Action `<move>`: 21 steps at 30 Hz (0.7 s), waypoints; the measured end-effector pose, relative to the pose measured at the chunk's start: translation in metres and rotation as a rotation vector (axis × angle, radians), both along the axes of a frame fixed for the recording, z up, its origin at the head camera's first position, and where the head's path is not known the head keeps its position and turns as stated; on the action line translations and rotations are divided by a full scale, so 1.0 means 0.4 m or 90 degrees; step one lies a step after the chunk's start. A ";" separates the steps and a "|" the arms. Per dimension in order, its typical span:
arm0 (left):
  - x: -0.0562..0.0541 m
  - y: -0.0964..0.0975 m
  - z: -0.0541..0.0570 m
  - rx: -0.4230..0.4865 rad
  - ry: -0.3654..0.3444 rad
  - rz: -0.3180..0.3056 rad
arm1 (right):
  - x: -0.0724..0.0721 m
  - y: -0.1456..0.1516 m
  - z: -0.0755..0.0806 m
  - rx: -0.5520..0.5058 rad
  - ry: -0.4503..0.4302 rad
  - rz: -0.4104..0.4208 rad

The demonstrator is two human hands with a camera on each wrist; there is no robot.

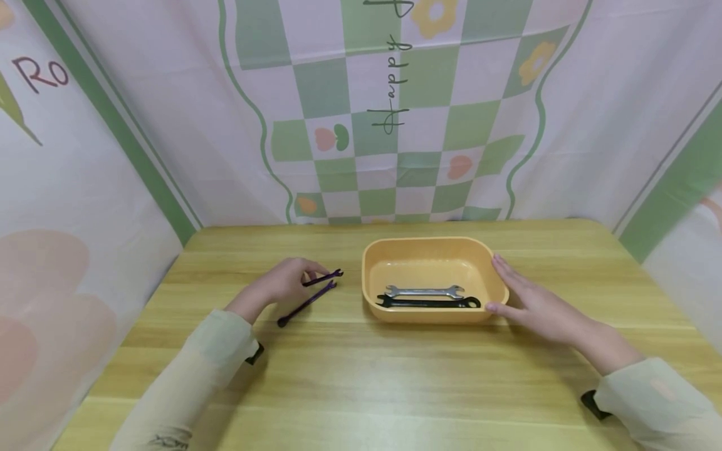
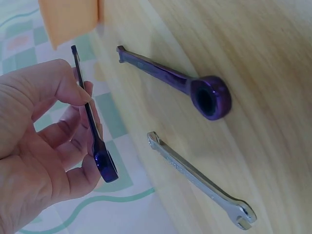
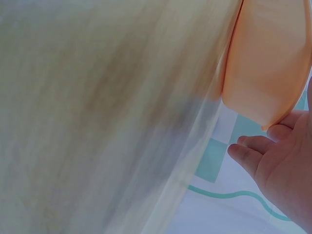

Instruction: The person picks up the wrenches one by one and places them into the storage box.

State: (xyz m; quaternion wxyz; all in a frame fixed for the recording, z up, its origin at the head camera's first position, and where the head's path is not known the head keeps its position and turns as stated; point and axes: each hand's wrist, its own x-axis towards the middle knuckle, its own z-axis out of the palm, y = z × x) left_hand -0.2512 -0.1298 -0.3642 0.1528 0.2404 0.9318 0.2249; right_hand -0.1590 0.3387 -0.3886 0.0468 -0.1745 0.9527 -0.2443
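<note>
So the left hand (image 1: 286, 280) has a slim dark purple wrench (image 1: 323, 278) pinched between thumb and fingers, raised off the table (image 1: 395, 388) left of the tray, forked end pointing right. Just nearer, a second purple wrench (image 1: 307, 304) lies on the wood at a slant, ring end near left and forked end far right. There's also a loose silver wrench (image 2: 200, 180) on the tabletop beside that one — only the left wrist view really shows it. Over to the right sits the yellow-orange tray (image 1: 395, 314), holding a silver double-ended wrench (image 1: 425, 292) just beyond a longer black wrench (image 1: 429, 303), both along the near side. The right hand (image 1: 544, 308) is pretty relaxed — fingers extended against the tray's right end, thumb at its near right corner. Green-and-white checked cloth (image 1: 423, 81) hangs behind everything.
</note>
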 end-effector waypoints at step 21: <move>0.001 0.002 0.046 0.011 0.003 -0.042 | 0.002 -0.001 0.002 0.001 0.005 -0.003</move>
